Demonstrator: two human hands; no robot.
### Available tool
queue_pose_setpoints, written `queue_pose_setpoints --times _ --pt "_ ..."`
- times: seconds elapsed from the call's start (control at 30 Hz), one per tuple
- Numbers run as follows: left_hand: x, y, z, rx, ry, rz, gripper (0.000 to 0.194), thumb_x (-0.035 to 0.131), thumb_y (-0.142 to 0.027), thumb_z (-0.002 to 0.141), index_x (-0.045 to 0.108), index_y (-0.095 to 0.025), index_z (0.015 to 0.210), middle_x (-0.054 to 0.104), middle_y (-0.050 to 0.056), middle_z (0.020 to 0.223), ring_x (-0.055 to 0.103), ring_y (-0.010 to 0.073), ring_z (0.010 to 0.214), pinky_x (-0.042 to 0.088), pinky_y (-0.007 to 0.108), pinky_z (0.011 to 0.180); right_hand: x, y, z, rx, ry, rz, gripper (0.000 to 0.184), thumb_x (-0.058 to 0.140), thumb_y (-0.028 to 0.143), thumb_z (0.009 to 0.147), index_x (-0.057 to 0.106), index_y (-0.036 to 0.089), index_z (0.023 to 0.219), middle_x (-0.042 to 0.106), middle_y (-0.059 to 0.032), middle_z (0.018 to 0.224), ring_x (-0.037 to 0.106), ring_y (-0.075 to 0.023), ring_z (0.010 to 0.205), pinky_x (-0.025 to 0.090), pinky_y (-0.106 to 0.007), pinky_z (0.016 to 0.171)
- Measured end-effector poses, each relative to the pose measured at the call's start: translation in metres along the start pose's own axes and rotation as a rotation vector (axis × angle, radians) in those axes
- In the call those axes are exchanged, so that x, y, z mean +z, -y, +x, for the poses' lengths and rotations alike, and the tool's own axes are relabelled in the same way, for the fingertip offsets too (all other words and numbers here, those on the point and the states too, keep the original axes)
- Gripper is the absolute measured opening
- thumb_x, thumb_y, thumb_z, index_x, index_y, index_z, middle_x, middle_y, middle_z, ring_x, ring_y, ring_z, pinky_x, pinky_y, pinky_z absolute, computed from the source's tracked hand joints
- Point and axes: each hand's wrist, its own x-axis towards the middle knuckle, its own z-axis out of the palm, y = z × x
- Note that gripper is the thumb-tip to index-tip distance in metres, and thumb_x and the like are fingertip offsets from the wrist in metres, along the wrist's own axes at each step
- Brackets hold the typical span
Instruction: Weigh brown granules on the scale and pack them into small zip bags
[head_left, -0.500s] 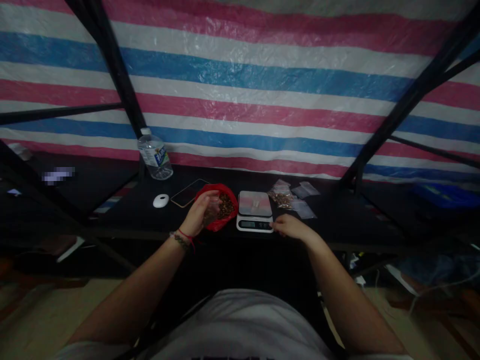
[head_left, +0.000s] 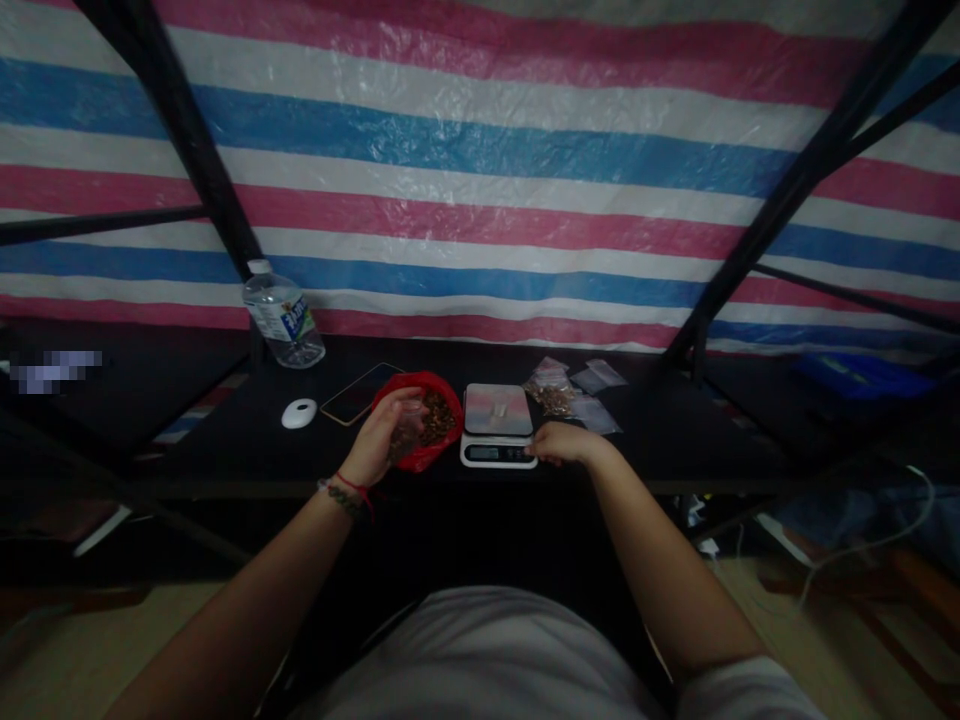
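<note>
My left hand (head_left: 379,440) is closed around a small clear plastic bag (head_left: 407,425), at the left side of an open red bag (head_left: 429,460). Small brown pieces (head_left: 441,415) fill the red bag; I cannot make out their kind. To its right stands a white digital kitchen scale (head_left: 480,461) with a small pale object (head_left: 499,410) on its plate. My right hand (head_left: 561,443) has its fingers curled in, and a fingertip touches the buttons at the scale's front right. Nothing shows in its grip.
Behind my right hand lie a filled clear bag (head_left: 553,398) and flat zip bags (head_left: 596,412). On the left are a phone (head_left: 360,393), a white oval object (head_left: 299,413) and a plastic bottle (head_left: 286,320). Black posts (head_left: 199,150) frame the black table (head_left: 645,450).
The view has shifted, so the tabletop things appear further left. My left hand still holds the clear bag by the red bag, and my right fingertip stays at the scale's buttons.
</note>
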Motion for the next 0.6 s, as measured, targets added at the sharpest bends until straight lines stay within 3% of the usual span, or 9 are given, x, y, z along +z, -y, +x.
queue_pose_setpoints --times 0.2,0.6 --pt "0.000 0.003 0.000 -0.001 0.024 0.015 0.052 0.059 -0.054 0.081 0.059 -0.016 0.116 0.065 0.007 0.095 0.060 0.0138 0.072 0.048 0.024 0.064 -0.004 0.008 0.006 0.041 0.045 -0.102 0.027 0.060 0.034 0.078 0.059 0.014 0.061 0.054 0.0018 0.054 0.045 -0.0074 0.042 0.035 -0.020 0.043" --pt "-0.004 0.000 0.000 0.012 0.020 -0.022 0.048 0.057 -0.051 0.083 0.057 -0.017 0.118 0.064 0.008 0.096 0.060 0.0138 0.072 0.050 0.023 0.058 -0.004 -0.003 0.009 0.017 0.056 -0.059 0.032 0.060 0.045 0.077 0.062 0.015 0.069 0.052 0.0028 0.056 0.046 -0.0070 0.041 0.031 -0.019 0.039"
